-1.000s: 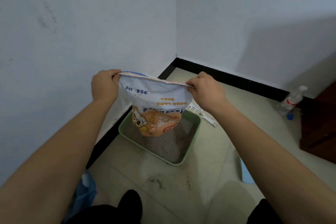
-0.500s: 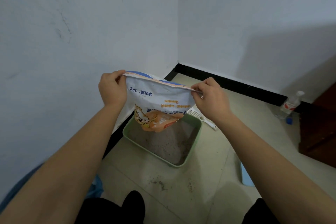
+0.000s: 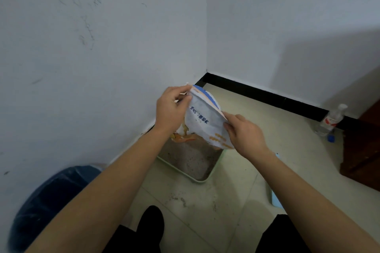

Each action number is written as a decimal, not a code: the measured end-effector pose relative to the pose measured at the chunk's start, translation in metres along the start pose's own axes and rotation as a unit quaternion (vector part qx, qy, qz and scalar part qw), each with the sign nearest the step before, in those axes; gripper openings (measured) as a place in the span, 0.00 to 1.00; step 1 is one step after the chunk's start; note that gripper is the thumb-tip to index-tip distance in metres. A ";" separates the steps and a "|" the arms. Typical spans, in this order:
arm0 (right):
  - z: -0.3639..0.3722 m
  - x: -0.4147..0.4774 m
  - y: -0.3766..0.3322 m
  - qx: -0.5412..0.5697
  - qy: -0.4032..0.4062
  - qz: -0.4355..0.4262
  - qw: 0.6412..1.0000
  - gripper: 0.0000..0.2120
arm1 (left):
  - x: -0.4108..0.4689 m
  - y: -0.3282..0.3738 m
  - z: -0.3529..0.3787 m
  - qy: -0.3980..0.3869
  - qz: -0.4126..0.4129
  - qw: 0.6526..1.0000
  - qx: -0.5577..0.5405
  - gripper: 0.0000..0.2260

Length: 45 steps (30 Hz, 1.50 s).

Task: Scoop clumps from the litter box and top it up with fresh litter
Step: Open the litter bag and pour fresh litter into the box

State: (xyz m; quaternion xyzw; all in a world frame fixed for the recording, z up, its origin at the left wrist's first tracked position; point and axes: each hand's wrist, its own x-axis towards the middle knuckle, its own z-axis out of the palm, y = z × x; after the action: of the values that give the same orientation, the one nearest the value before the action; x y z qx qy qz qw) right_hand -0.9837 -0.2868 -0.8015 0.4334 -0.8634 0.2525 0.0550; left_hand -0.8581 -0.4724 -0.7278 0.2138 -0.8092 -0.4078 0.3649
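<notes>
Bag [image 3: 202, 123] is held upside down between both hands, straight above the litter box [image 3: 216, 165], which sits on the floor just below and beyond them. Left hand [image 3: 170, 107] has thumb and fingers curled, pinching the upper corner; right hand [image 3: 244, 133] pinches the lower edge, fingers curled over the film. The bag is thin printed film, soft with no stiffness, and it hangs limp, so it probably has little left in it and is light. The film is likely slick, so grip the seam corners as now; the middle would just crumple. The mouth is hidden behind the hands, so I can't tell if litter is flowing. Grey litter covers the box floor. Wall is close beyond the left hand, leaving little room to swing that way. Lined bin [image 3: 51, 197] sits below and outside the left forearm. Spilled grains [image 3: 178, 198] lie on the floor under the forearms. A pale blue item [image 3: 276, 199] lies under the right forearm, unclear what it is. Bottle [image 3: 330, 121] and cabinet [image 3: 362, 150] are well right of the right hand, out of the way.
</notes>
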 end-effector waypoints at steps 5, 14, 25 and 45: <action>0.029 -0.050 0.030 0.220 0.007 0.194 0.956 0.13 | -0.048 -0.017 0.016 0.037 -0.233 0.970 -0.059 0.19; 0.052 -0.108 0.074 0.564 -0.006 0.508 0.651 0.13 | -0.118 -0.106 0.025 0.062 -0.557 0.818 -0.133 0.27; 0.088 -0.107 0.100 0.610 0.004 0.588 0.531 0.15 | -0.026 -0.168 0.022 -0.018 -0.527 0.809 -0.261 0.40; -0.039 0.025 -0.091 0.379 -0.176 0.576 0.702 0.29 | 0.095 0.088 -0.128 -0.070 -0.367 0.912 -0.169 0.05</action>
State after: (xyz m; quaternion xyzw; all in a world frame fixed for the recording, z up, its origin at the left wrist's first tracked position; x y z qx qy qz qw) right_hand -0.9335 -0.3309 -0.7252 -0.1278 -0.7698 0.4601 -0.4234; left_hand -0.8257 -0.5477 -0.5650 0.4021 -0.6164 -0.6572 0.1627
